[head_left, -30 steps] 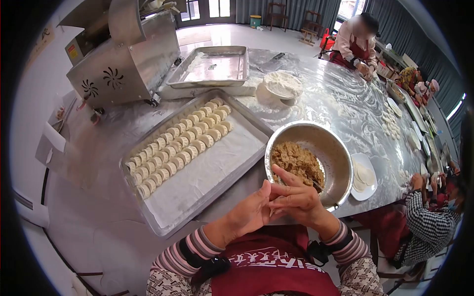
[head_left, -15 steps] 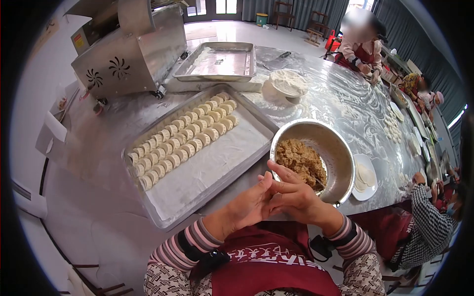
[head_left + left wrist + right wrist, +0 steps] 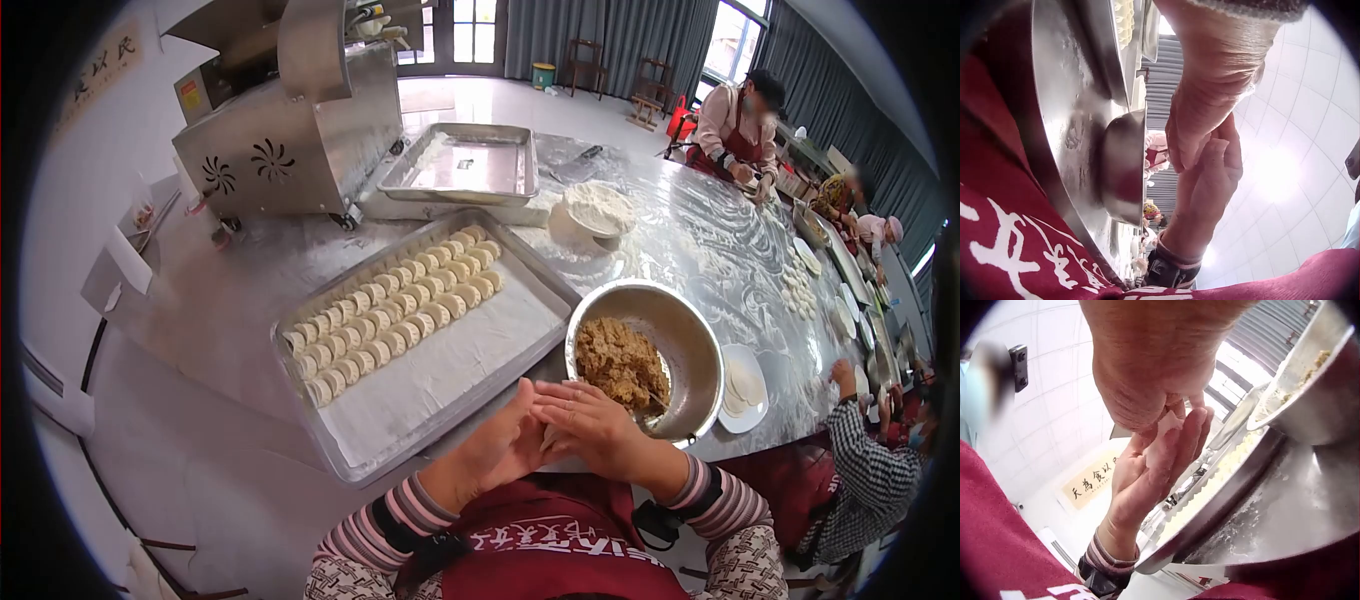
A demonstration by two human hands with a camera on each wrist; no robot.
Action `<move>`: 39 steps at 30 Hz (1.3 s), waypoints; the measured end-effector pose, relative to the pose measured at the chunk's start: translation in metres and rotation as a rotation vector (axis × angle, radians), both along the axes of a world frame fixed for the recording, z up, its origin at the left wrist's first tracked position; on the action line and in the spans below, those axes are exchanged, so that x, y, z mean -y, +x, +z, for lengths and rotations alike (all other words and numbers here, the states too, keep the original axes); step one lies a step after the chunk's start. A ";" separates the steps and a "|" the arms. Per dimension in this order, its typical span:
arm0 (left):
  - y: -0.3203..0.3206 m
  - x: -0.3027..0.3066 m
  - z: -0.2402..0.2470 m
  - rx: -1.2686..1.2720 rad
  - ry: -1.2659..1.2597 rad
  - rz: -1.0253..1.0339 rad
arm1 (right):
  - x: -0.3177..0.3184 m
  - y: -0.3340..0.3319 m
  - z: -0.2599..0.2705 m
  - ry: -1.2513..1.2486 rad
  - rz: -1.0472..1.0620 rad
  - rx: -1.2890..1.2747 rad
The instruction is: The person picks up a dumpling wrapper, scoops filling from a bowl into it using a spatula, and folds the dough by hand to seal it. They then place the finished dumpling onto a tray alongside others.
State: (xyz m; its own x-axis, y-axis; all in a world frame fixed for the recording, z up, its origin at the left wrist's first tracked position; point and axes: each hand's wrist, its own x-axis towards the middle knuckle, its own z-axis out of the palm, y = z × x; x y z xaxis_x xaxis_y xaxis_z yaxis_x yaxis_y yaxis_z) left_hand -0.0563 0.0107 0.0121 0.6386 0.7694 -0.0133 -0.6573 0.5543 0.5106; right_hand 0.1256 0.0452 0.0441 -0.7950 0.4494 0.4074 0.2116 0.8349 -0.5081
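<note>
In the head view, the left hand (image 3: 490, 455) and right hand (image 3: 600, 430) meet above the near edge of the worktop (image 3: 700, 250). Between them is a small pale piece of dough (image 3: 1165, 432), clearest in the right wrist view, where it lies against the left fingers. The left hand is partly curled round it, and the right hand, its fingers bent over and close together, pinches it too (its fingertips are largely hidden).

From the hands, the steel bowl (image 3: 703, 372) sits at one to two o'clock, with brown filling (image 3: 620, 360) heaped towards its nine o'clock side. At three o'clock, just beside the bowl, a white plate (image 3: 745, 421) carries flat dough rounds (image 3: 741, 383). At ten to eleven o'clock, the large tray (image 3: 350, 474) holds rows of crescent dumplings (image 3: 412, 332) on pale lining. Flour (image 3: 600, 207) is piled in a dish near twelve o'clock, and a shallow pan (image 3: 500, 172) lies beyond the tray, at eleven to twelve.
</note>
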 end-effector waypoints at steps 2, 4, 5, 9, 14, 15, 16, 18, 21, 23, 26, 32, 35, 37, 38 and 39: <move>-0.006 0.002 -0.003 -0.003 -0.025 0.020 | 0.007 -0.005 0.009 0.209 -0.025 0.165; -0.011 0.001 -0.007 -0.022 -0.071 0.053 | 0.010 -0.014 0.025 0.593 -0.045 0.379; -0.013 0.002 -0.007 -0.023 -0.065 0.051 | 0.010 -0.018 0.026 0.599 -0.048 0.379; -0.020 0.004 -0.013 0.033 -0.068 0.050 | -0.002 -0.032 0.027 0.540 0.016 0.375; -0.014 0.019 -0.067 -0.176 0.058 0.182 | -0.059 -0.036 0.024 0.044 -0.135 0.263; -0.013 0.022 -0.074 -0.558 0.292 0.305 | -0.075 -0.038 0.024 0.031 -0.180 0.199; -0.016 0.023 -0.078 -0.559 0.296 0.296 | -0.088 -0.041 0.025 -0.147 -0.257 0.139; -0.023 0.021 -0.083 -1.274 1.229 0.545 | -0.121 -0.047 0.022 -0.403 -0.393 0.057; -0.024 0.016 -0.094 -1.258 1.354 0.577 | -0.163 -0.057 0.016 -0.602 -0.527 0.045; -0.025 0.012 -0.097 -1.248 1.368 0.595 | -0.187 -0.063 0.006 -0.552 -0.568 0.061; -0.026 0.009 -0.097 -1.206 1.239 0.620 | -0.218 -0.075 -0.010 -0.497 -0.633 0.092; -0.027 0.010 -0.105 -1.178 1.153 0.551 | -0.246 -0.108 -0.033 -0.302 -0.704 0.213; -0.031 0.010 -0.091 -1.182 1.167 0.544 | -0.250 -0.124 -0.037 -0.229 -0.745 0.363; -0.032 0.008 -0.088 -1.175 1.155 0.542 | -0.254 -0.127 -0.045 -0.195 -0.766 0.452; -0.032 0.009 -0.089 -1.179 1.139 0.536 | -0.258 -0.128 -0.053 -0.175 -0.756 0.454; -0.031 0.009 -0.091 -1.174 1.138 0.535 | -0.261 -0.129 -0.059 -0.155 -0.744 0.456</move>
